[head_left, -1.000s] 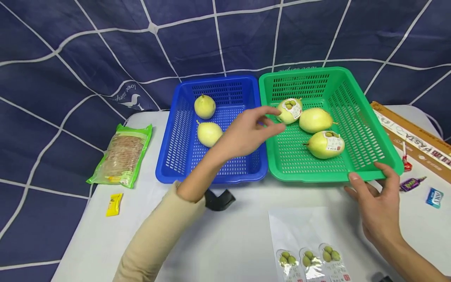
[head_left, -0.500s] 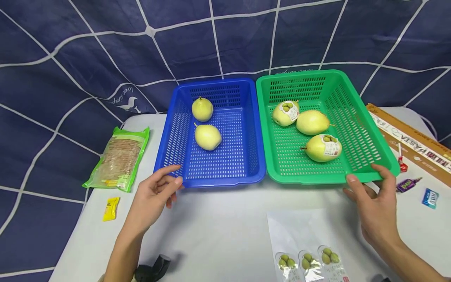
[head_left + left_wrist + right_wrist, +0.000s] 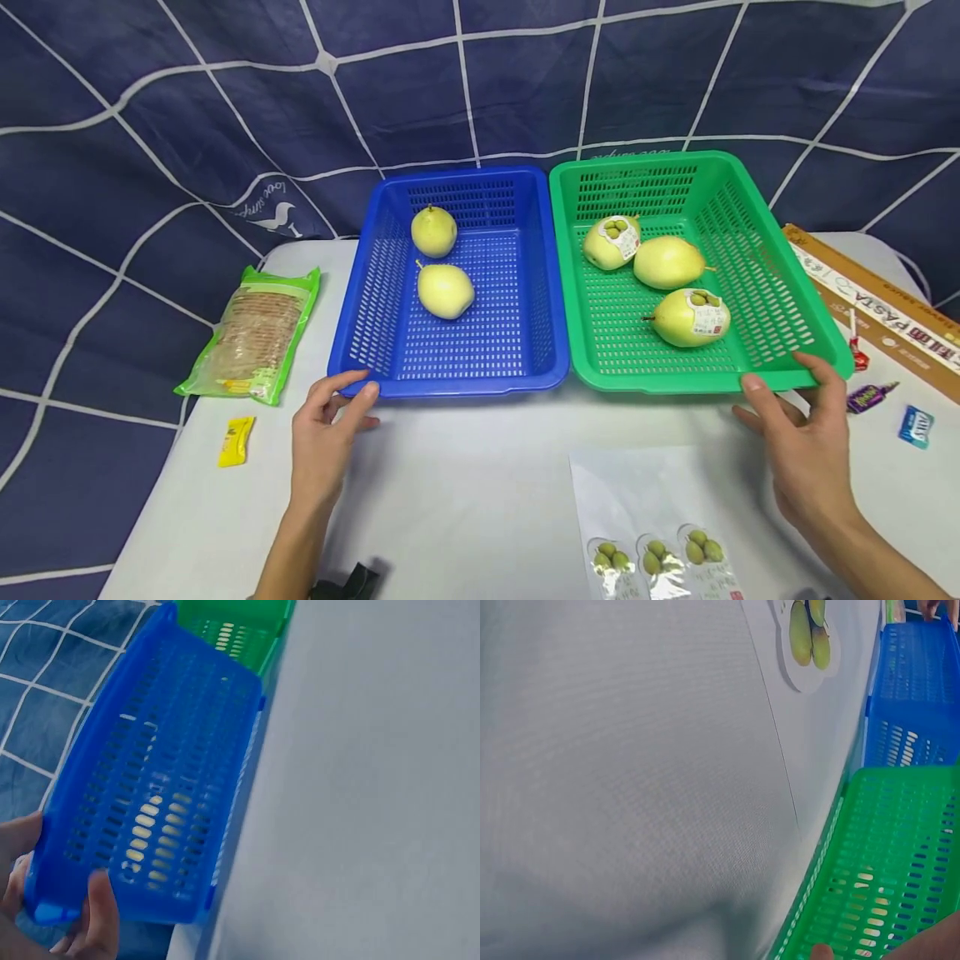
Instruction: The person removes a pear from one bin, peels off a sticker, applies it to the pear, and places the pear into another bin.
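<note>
At the front left corner of the blue plastic basket (image 3: 517, 385), my left hand (image 3: 324, 437) pinches the rim; in the left wrist view its thumb (image 3: 103, 907) lies against the basket's slotted outer wall. Two pale yellow pears (image 3: 446, 292) lie in this basket, neither with a visible label. My right hand (image 3: 812, 454) holds the front rim of the green plastic basket (image 3: 660, 382) near its right corner, thumb outside and a finger over the edge. Inside it are three pears: a labelled one (image 3: 690, 318) in front, a plain one (image 3: 669, 262), and another labelled one (image 3: 609, 243) behind.
A clear sheet of pear stickers (image 3: 660, 483) lies at the front. On the left are a green-edged food packet (image 3: 258, 333) and a yellow wrapped sweet (image 3: 236, 442). A pasta box (image 3: 885, 308), a lollipop (image 3: 857, 354), and purple (image 3: 870, 397) and blue (image 3: 917, 426) sweets lie on the right.
My left hand has swung from over the baskets down to the left and now grips the blue basket's corner. The right hand keeps its hold on the green basket.
</note>
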`<state>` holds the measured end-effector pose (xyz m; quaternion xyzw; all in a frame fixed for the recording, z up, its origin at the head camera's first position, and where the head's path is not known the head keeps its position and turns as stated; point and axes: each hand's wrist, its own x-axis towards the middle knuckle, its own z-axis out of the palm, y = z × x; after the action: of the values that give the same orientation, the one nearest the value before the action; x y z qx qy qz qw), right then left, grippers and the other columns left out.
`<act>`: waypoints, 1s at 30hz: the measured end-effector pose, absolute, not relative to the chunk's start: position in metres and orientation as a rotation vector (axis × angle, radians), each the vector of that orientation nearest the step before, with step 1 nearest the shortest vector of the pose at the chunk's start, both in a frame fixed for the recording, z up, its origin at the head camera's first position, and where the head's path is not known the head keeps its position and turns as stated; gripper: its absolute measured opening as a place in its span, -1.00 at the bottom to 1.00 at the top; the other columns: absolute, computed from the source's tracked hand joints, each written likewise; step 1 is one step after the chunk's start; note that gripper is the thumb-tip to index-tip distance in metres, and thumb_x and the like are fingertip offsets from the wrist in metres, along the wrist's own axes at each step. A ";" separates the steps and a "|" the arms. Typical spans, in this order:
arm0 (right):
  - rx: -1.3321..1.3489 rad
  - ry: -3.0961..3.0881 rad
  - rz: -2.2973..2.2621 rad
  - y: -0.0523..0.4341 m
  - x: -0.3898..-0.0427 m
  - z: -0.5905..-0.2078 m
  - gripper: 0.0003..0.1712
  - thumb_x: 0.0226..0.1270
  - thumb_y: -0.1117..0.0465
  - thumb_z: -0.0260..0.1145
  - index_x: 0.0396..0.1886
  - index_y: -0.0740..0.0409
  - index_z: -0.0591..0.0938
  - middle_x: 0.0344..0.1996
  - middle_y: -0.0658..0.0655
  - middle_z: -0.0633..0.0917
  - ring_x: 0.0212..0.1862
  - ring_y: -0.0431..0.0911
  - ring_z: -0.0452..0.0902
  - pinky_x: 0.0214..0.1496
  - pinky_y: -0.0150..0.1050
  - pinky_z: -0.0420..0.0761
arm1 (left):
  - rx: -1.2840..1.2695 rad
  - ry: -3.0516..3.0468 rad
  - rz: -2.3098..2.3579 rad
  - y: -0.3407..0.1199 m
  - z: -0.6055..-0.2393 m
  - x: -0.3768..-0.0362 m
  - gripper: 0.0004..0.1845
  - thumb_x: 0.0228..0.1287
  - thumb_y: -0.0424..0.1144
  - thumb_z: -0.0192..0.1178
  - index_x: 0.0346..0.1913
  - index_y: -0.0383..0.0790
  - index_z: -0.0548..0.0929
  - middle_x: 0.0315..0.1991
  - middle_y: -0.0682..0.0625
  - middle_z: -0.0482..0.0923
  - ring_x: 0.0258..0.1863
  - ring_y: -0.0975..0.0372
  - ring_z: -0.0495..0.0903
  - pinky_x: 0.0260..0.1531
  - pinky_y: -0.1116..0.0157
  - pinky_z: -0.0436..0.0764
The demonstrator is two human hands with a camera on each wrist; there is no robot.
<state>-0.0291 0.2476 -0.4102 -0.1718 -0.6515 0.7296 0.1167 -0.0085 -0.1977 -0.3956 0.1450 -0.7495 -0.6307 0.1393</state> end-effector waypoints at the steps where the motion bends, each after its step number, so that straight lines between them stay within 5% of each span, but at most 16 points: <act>1: -0.500 -1.921 2.133 0.248 -0.029 -0.410 -0.30 0.40 0.39 0.25 0.39 -0.06 0.17 0.12 0.00 0.26 -0.11 -0.28 0.56 -0.27 -0.41 0.65 | 0.423 -2.136 -1.822 -0.197 -0.396 -0.009 -0.71 0.27 -0.41 0.33 0.01 -0.49 0.64 -0.10 -0.05 0.50 -0.28 0.20 0.61 -0.40 0.38 0.64; 6: -0.510 -1.925 2.137 0.251 -0.030 -0.411 -0.27 0.37 0.39 0.29 0.40 -0.07 0.17 0.12 -0.01 0.25 -0.09 -0.29 0.55 -0.29 -0.40 0.66 | 0.456 -2.055 -1.850 -0.194 -0.399 -0.012 -0.74 0.22 -0.47 0.35 -0.04 -0.50 0.64 -0.12 -0.04 0.61 -0.09 0.22 0.59 -0.14 0.46 0.59; 11: -0.496 -1.945 2.189 0.255 -0.029 -0.408 -0.26 0.38 0.39 0.28 0.40 -0.09 0.15 0.14 -0.01 0.23 -0.11 -0.29 0.54 -0.30 -0.37 0.68 | 0.471 -1.960 -1.906 -0.192 -0.403 -0.012 -0.72 0.20 -0.51 0.35 -0.02 -0.48 0.64 -0.20 -0.06 0.64 -0.30 0.28 0.63 -0.24 0.44 0.62; 15: -0.528 -2.136 2.151 0.259 -0.025 -0.402 -0.15 0.39 0.29 0.31 0.50 -0.13 0.05 0.09 -0.03 0.23 -0.07 -0.26 0.44 -0.29 -0.38 0.68 | 0.454 -1.893 -1.927 -0.191 -0.405 -0.011 -0.66 0.18 -0.57 0.33 0.03 -0.42 0.58 -0.09 -0.13 0.63 -0.25 0.23 0.66 -0.21 0.41 0.63; 18: -0.501 -2.236 2.154 0.262 -0.017 -0.396 -0.18 0.41 0.32 0.28 0.50 -0.15 0.08 -0.03 -0.03 0.40 -0.12 -0.25 0.50 -0.33 -0.34 0.68 | 0.434 -1.831 -1.959 -0.189 -0.405 -0.010 -0.64 0.17 -0.62 0.30 0.02 -0.36 0.52 0.07 -0.19 0.55 -0.17 0.18 0.69 -0.15 0.39 0.64; 22: -0.247 -2.233 2.242 0.258 -0.005 -0.387 -0.34 0.41 0.50 0.18 0.39 -0.08 0.30 -0.23 0.03 0.61 -0.27 -0.17 0.65 -0.37 -0.26 0.69 | 0.397 -1.813 -1.890 -0.185 -0.406 -0.009 -0.65 0.13 -0.62 0.33 -0.02 -0.47 0.51 0.19 -0.14 0.38 -0.21 0.16 0.69 -0.15 0.40 0.64; 30: 0.219 -2.404 2.061 0.218 -0.015 -0.347 -0.44 0.37 0.51 0.22 0.32 0.12 0.44 -0.04 0.17 0.55 -0.22 -0.11 0.67 -0.30 -0.23 0.69 | 0.312 -1.886 -1.667 -0.181 -0.407 -0.008 -0.68 0.10 -0.59 0.38 -0.07 -0.62 0.58 0.20 -0.13 0.36 -0.14 0.13 0.63 -0.09 0.39 0.62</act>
<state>-0.0154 0.2180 -0.3475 0.0688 -0.7573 0.6492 -0.0163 -0.0079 -0.1810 -0.4069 0.1175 -0.7098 -0.6275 0.2978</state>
